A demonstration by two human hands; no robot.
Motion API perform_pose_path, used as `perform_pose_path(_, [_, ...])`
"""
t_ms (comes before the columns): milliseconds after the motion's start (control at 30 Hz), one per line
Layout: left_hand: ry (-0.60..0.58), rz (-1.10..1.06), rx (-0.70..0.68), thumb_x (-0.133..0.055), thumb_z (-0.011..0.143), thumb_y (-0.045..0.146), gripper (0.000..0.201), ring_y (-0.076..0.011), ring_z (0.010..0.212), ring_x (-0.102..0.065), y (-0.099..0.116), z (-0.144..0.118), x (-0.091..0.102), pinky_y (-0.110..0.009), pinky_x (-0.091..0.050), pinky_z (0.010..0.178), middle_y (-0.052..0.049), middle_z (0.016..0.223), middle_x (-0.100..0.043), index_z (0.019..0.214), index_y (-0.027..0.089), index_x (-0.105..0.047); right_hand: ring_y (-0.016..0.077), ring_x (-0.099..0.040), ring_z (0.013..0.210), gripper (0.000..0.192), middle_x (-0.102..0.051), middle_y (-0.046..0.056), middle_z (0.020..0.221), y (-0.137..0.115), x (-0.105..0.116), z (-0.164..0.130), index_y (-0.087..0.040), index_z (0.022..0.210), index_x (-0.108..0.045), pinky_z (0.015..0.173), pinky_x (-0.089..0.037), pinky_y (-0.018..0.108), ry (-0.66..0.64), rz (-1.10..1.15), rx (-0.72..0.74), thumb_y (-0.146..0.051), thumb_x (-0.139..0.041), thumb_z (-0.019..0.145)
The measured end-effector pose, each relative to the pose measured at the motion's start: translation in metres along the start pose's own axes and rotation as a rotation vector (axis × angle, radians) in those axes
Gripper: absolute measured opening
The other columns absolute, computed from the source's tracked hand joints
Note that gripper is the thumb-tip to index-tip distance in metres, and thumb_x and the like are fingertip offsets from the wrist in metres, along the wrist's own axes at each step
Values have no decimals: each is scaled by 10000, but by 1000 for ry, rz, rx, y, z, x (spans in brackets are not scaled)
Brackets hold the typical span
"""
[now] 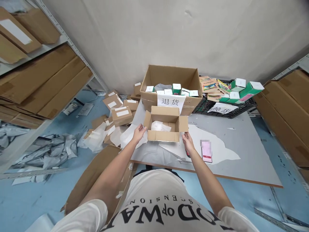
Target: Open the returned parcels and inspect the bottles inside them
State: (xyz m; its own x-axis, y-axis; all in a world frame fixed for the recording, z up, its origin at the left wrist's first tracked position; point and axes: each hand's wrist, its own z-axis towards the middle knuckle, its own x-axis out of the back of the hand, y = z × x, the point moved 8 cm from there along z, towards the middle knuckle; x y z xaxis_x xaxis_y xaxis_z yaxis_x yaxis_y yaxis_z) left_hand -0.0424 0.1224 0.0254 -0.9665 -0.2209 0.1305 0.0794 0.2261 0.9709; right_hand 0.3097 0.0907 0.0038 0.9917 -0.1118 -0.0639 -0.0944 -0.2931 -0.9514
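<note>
Small cardboard box (165, 128) sits open on the grey table (241, 151), near its front edge, with all its flaps turned out and a wad of white wrapping (160, 126) lying inside. The left hand (139, 132) touches the box's left front corner just below the left flap, fingers loosely curled against the cardboard rather than clamped around it; the right hand (188, 142) rests at the right front corner with its fingers spread and lightly bent, not gripping anything. Just beside the right hand lies a phone (207, 151) with a pink screen, flat on a torn sheet of white paper (217, 145) that spreads under and around the box. Directly behind the small box stands a large open carton (172, 84) bearing a paper label with two Chinese characters on its front wall; inside it are several green and white packets (176, 88) and some grey wrapping. To the right of the carton a black plastic crate (227, 108) holds more green and white packets and a stack of coloured booklets (209, 86), with another paper label draped over its front edge. Off the table's left edge lies a heap of sealed brown parcels (122, 113) mixed with white packing sheets. Crumpled grey plastic bags (45, 151) litter the blue floor under a metal shelf (31, 83) stacked with flattened cardboard, and a flat brown sheet of cardboard (96, 177) leans near the person's left arm.
</note>
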Motion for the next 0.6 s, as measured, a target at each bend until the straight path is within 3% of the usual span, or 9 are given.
perform_pose_path(100, [-79, -22, -7, -618, 747, 551, 495, -247, 1070, -601, 0, 3, -17, -355, -445, 933, -140, 1041, -684, 974, 111, -627, 212, -459, 1301, 448, -557, 21, 1335, -10, -19, 10, -318, 1097, -569, 1082, -377, 402, -108, 69, 47, -540, -620, 711])
perform_pose_path(233, [-84, 22, 33, -601, 712, 612, 479, -221, 855, -613, -4, -3, -27, -309, -455, 775, -75, 775, -675, 740, 134, -604, 237, -574, 1168, 348, -646, 28, 1191, -2, -35, 13, -288, 920, -584, 1026, -437, 428, -165, 96, -18, -573, -603, 722])
perform_pose_path(467, [-80, 109, 5, -505, 721, 705, 544, -181, 731, -542, -6, -8, -29, -280, -399, 698, -26, 673, -583, 643, 167, -534, 242, -586, 1140, 352, -639, 35, 1170, 7, -40, 9, -300, 972, -551, 1008, -463, 427, -94, 12, 12, -529, -635, 717])
perform_pose_path(600, [-26, 75, -21, -532, 726, 686, 522, -154, 668, -502, -8, -16, -13, -265, -388, 645, -2, 620, -525, 619, 176, -499, 236, -555, 1189, 431, -603, 52, 1246, 3, -56, -3, -288, 1071, -542, 1018, -455, 405, -99, -30, 47, -511, -637, 714])
